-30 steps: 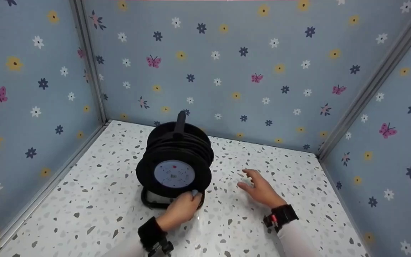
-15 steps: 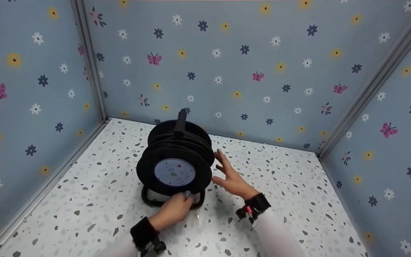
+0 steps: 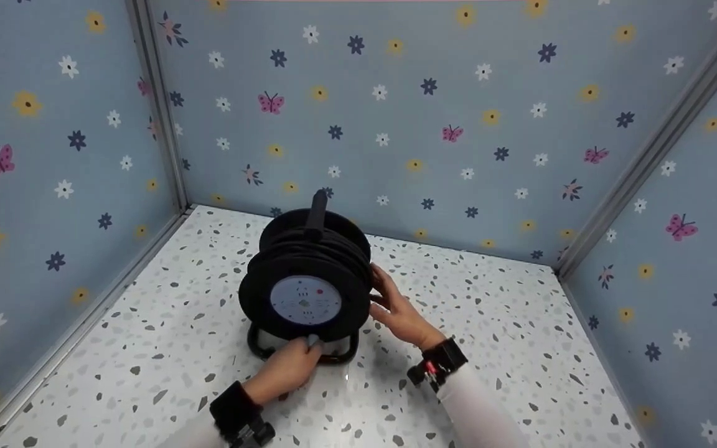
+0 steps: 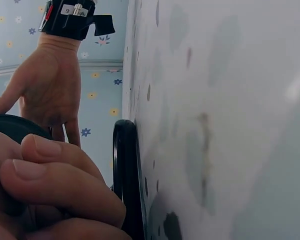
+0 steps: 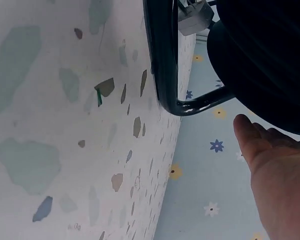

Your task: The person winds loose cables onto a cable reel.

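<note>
A black cable reel (image 3: 304,261) wound with black cord stands left of the middle, its round socket panel (image 3: 304,300) facing me. At the lower edge of the front disc, my left hand (image 3: 284,371) grips a small winding knob (image 3: 313,340) with curled fingers (image 4: 65,187). The knob is mostly hidden by the hand. My right hand (image 3: 405,316) is at the reel's right side, fingers fairly straight along the discs' rims; some fingertips are hidden behind it. Beneath the reel is its black tube stand (image 3: 343,358), close to the left hand.
The speckled white tabletop (image 3: 483,286) spreads around the reel. Blue flowered panels enclose it, with the back panel (image 3: 396,112) behind the reel. A carry handle (image 3: 316,214) sticks up on top. Low by the stand shows a grey block (image 5: 196,19).
My left hand has moved left with the knob, and the front disc has turned clockwise, its red dot shifting right. My right hand has come left to the reel's side.
</note>
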`<state>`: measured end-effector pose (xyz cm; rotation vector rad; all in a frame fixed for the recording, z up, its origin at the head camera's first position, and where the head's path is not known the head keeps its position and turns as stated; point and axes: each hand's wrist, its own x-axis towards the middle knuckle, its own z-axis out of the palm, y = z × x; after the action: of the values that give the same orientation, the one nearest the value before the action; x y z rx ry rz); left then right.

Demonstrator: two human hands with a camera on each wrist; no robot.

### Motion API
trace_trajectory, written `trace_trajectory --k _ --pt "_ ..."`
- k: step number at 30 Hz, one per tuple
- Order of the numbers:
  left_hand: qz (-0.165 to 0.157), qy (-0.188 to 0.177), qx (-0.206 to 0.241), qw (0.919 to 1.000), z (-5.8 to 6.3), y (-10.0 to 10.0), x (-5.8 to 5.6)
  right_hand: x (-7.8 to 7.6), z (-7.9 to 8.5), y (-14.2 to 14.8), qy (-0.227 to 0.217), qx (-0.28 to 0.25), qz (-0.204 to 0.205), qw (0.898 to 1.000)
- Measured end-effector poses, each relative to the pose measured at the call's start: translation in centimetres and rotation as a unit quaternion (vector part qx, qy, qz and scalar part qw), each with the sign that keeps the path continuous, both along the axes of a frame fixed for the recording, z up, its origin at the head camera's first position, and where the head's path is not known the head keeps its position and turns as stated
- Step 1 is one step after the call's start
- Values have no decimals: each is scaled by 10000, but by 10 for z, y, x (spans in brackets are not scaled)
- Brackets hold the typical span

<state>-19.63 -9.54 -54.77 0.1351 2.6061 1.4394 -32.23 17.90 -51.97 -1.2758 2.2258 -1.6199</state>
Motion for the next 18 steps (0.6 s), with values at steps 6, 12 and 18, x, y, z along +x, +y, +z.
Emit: trace_trajectory --k 6,12,18 --pt "229 140 -177 9995 2 -12 5 1 -1 1 -208 -71 24 9998" --pt "530 224 -160 9982 3 -31 8 1 1 -1 -339 -11 25 9994" --pt "744 60 142 9971 12 -50 11 2 -1 -1 -240 13 102 9997"
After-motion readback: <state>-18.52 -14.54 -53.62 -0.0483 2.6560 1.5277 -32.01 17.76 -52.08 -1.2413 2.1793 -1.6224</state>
